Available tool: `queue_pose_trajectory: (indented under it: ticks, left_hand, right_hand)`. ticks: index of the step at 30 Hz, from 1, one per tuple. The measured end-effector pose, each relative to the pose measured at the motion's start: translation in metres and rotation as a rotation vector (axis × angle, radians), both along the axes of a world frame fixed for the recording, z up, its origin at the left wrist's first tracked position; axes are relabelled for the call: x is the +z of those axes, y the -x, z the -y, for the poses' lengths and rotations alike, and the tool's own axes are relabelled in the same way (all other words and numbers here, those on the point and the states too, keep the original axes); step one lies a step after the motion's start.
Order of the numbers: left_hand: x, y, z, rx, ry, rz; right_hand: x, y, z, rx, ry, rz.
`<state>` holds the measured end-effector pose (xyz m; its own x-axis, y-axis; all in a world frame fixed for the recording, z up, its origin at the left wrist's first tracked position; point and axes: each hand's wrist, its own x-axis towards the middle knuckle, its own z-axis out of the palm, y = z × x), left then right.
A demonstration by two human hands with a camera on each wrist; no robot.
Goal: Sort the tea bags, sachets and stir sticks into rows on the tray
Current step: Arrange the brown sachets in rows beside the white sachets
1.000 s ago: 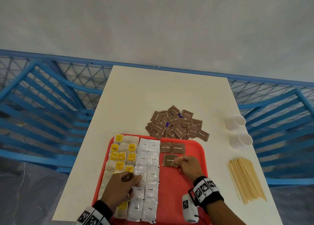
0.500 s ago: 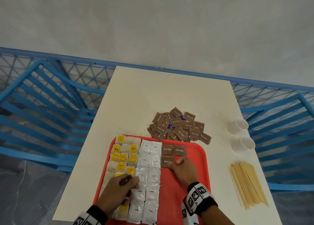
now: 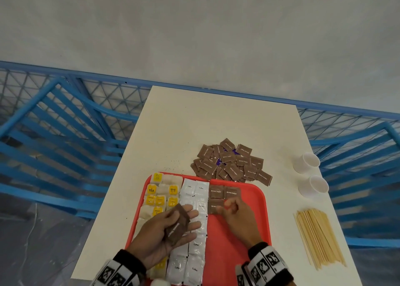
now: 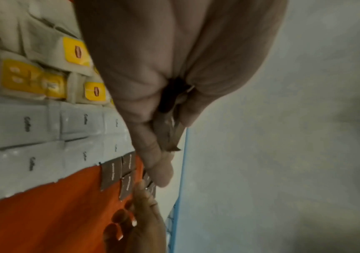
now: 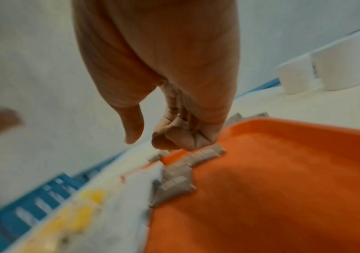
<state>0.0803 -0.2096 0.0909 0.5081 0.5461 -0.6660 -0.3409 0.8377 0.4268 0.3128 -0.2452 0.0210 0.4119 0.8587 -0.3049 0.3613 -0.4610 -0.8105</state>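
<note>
The red tray (image 3: 257,201) sits at the near edge of the white table (image 3: 216,121); its left part holds tea bags (image 3: 161,196) with yellow tags, laid in rows; just to their right run two columns of white sachets (image 3: 195,190), touching one another edge to edge; to the right of these lie three brown sachets (image 3: 224,192), two side by side along the far edge of the tray and one in front of the left one; the right part of the tray floor is bare. The left hand (image 3: 166,233) is held palm up above the tea bags and white sachets; a small stack of brown packets (image 3: 177,223) lies across its palm and fingers, with the thumb at the near edge of the stack; the left wrist view shows the packet edges pinched between the thumb and the fingers. The right hand (image 3: 238,217) is over the middle of the tray, just beside the near brown sachet; its fingers are curled toward the palm and its thumb stands free; the right wrist view shows nothing between the fingers; whether a fingertip touches the sachet cannot be told. A loose pile of brown sachets (image 3: 230,162) lies on the table just beyond the far rim of the tray, with a purple packet partly buried in it; a bundle of wooden stir sticks (image 3: 316,236) lies on the table to the right of the tray, well apart from it; two white cups (image 3: 309,171) stand beyond the sticks near the right table edge; blue railings (image 3: 54,138) surround the table.
</note>
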Motion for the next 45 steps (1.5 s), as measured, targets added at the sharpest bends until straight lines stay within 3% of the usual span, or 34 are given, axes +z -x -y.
queue_pose_trajectory:
  ticks: [3, 8, 15, 19, 25, 29, 31, 37, 41, 45]
  left_hand:
    - [0.007, -0.009, -0.001, -0.114, -0.106, -0.021]
    - [0.016, -0.024, 0.001, -0.415, -0.429, -0.079]
    - [0.015, -0.021, -0.001, -0.570, -0.574, -0.111]
    - [0.018, -0.017, -0.007, -0.460, -0.601, -0.262]
    - [0.029, -0.037, -0.007, -0.231, -0.808, -0.416]
    - [0.031, -0.034, -0.006, -0.200, -0.423, -0.139]
    - [0.030, -0.033, -0.006, -0.189, -0.332, -0.070]
    - [0.031, -0.029, -0.006, -0.286, -0.766, -0.380]
    - [0.027, -0.027, -0.010, -0.259, -0.787, -0.423]
    - [0.029, -0.025, -0.010, -0.287, -0.753, -0.404]
  right_hand:
    - [0.048, 0.020, 0.009, 0.112, -0.193, -0.183]
    - [0.088, 0.032, 0.009, 0.314, -0.163, -0.285]
    - [0.093, 0.014, 0.021, 0.116, -0.197, -0.421]
    - [0.097, 0.010, 0.024, 0.042, -0.222, -0.414]
    - [0.105, 0.019, 0.024, 0.108, -0.342, -0.404]
    - [0.099, 0.021, 0.028, 0.098, -0.413, -0.416]
    - [0.097, 0.024, 0.030, 0.080, -0.390, -0.464]
    - [0.098, 0.029, 0.037, -0.046, -0.176, -0.744]
    - [0.097, 0.024, 0.041, -0.041, -0.109, -0.684]
    - [0.104, 0.024, 0.047, 0.144, -0.126, -0.579]
